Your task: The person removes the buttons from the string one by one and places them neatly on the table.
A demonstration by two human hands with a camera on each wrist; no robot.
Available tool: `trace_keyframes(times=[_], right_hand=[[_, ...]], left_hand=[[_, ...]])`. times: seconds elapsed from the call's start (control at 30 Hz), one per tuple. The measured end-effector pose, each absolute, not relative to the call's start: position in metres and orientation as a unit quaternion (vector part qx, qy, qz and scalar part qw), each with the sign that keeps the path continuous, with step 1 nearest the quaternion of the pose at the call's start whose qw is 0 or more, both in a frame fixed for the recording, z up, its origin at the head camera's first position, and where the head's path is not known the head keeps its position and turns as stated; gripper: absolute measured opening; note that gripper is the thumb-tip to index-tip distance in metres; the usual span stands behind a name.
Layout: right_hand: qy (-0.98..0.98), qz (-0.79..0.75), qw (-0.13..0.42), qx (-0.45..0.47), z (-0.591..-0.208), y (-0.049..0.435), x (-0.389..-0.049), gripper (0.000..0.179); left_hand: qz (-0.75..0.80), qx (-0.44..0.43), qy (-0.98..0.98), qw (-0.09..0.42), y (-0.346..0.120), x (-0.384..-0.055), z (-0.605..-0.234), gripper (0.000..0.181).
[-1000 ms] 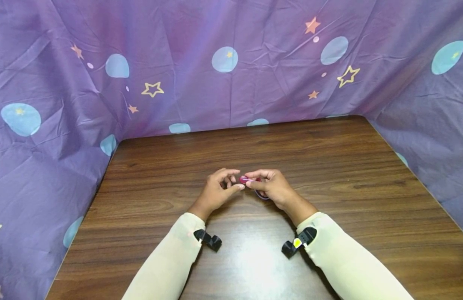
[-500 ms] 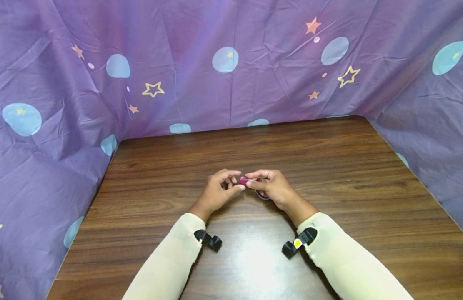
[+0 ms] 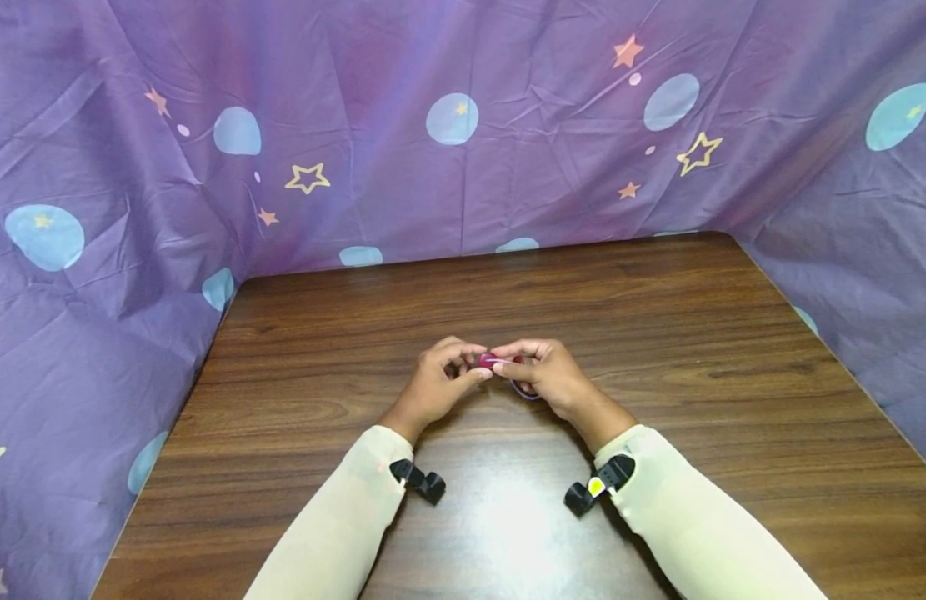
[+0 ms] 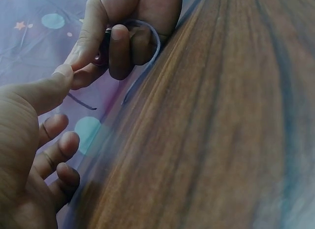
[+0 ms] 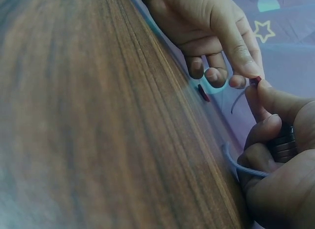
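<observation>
A small magenta-red piece (image 3: pixel 486 361) sits between the fingertips of both hands, above the table; its exact kind I cannot tell. My left hand (image 3: pixel 436 377) pinches it with thumb and index finger, the other fingers loosely bent. From the other side my right hand (image 3: pixel 550 377) pinches the same piece with a thin purple cord (image 4: pixel 153 36). The cord loops out of the right palm, and a loose cord end (image 5: pixel 235 103) hangs below the fingertips. Tucked in the curled right fingers is a dark ridged round thing (image 5: pixel 284 145), mostly hidden.
The brown wood-grain table (image 3: pixel 342 325) spreads under both hands, with a bright glare near its front. A purple curtain (image 3: pixel 372 75) with stars and planets encloses the back and sides. Each wrist wears a black camera strap (image 3: pixel 416 478) over a pale sleeve (image 3: pixel 335 508).
My left fingertips have moved slightly right and closed onto the red piece. The right hand has stayed in nearly the same place.
</observation>
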State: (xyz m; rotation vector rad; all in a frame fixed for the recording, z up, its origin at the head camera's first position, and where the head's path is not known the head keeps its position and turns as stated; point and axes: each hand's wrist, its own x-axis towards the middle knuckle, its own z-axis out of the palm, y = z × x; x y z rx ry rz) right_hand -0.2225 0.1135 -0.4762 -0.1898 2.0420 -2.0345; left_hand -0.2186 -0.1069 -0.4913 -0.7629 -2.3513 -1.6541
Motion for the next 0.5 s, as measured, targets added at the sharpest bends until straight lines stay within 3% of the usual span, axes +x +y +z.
trace_keyframes(times=[0.5], right_hand=[[0.71, -0.688, 0.134, -0.063, -0.4747, 0.1136, -0.2223, 0.034]], left_hand=[[-0.542, -0.255, -0.797, 0.077, -0.1068, -0.2179, -0.4898, 0.022]])
